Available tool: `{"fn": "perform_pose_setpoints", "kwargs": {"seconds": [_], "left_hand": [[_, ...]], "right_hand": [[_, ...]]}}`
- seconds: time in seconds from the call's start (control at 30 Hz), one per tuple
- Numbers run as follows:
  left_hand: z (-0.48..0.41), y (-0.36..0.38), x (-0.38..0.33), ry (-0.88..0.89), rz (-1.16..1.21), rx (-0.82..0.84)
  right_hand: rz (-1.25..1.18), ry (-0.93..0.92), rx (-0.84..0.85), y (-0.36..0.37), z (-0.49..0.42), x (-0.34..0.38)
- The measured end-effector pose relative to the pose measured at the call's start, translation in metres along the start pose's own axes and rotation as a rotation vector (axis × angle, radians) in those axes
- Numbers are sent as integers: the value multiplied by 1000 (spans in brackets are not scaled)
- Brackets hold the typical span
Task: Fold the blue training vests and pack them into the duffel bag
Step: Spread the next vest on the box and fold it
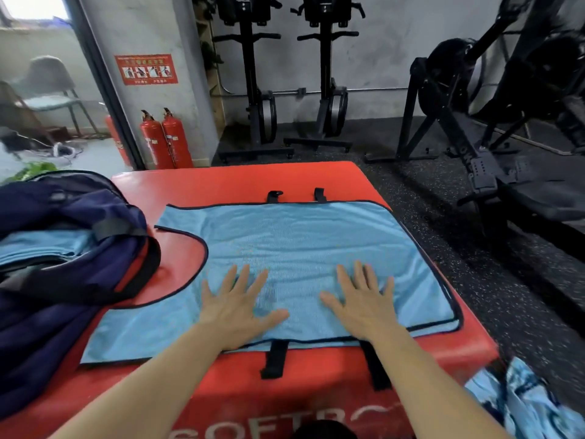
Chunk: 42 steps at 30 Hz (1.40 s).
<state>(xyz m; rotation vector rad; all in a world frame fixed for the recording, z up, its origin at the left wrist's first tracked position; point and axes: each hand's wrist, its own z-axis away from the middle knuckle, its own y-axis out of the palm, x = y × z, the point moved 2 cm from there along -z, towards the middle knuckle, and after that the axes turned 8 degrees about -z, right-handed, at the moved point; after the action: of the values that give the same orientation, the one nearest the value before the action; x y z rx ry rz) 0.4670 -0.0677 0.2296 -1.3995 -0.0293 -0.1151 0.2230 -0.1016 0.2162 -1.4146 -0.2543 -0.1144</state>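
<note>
I count one light blue mesh vest (300,245) spread on one red padded counter (221,182), four black straps (274,359) on its edges, one navy fabric duffel bag (63,264), two red fire extinguishers (175,141), two black upright rowing machines (253,90).

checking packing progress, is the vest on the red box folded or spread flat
Spread flat: the vest lies unfolded across the red box, straps sticking out, left hand and right hand flat on it.
</note>
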Motion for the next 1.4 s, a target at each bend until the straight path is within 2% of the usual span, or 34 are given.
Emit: {"fn": "perform_pose_setpoints", "kwargs": {"seconds": [0.17,0.23,0.3,0.4,0.53,0.77,0.93,1.1,1.23,1.3,1.4], "left_hand": [[22,11,18,3,-49,55],[16,-2,16,9,-76,67],[3,-21,11,15,-65,44],[-25,-50,2,43,-20,-1],[-79,-72,2,89,-49,-66],[-185,-87,36,-12,69,-76],[-253,-77,61,-65,8,-127],[-290,-70,79,-100,-1,-95],[-301,-76,81,-39,-26,25],[-302,-78,81,-27,-42,57],[-300,-77,85,-24,-65,11]], "right_hand": [[-16,273,-3,-12,26,-52],[-19,320,3,-21,26,-53],[-16,288,-42,-33,15,-42],[-40,131,-132,-55,-14,-12],[-72,-22,-166,-76,-67,14],[-80,-26,-234,-81,-186,3],[22,-55,-243,-75,-251,-4],[-36,-2,-153,-76,-287,-18],[-94,30,34,-84,-308,-27],[-68,26,64,-84,-316,-29],[-31,-14,77,-87,-318,-30]]}}
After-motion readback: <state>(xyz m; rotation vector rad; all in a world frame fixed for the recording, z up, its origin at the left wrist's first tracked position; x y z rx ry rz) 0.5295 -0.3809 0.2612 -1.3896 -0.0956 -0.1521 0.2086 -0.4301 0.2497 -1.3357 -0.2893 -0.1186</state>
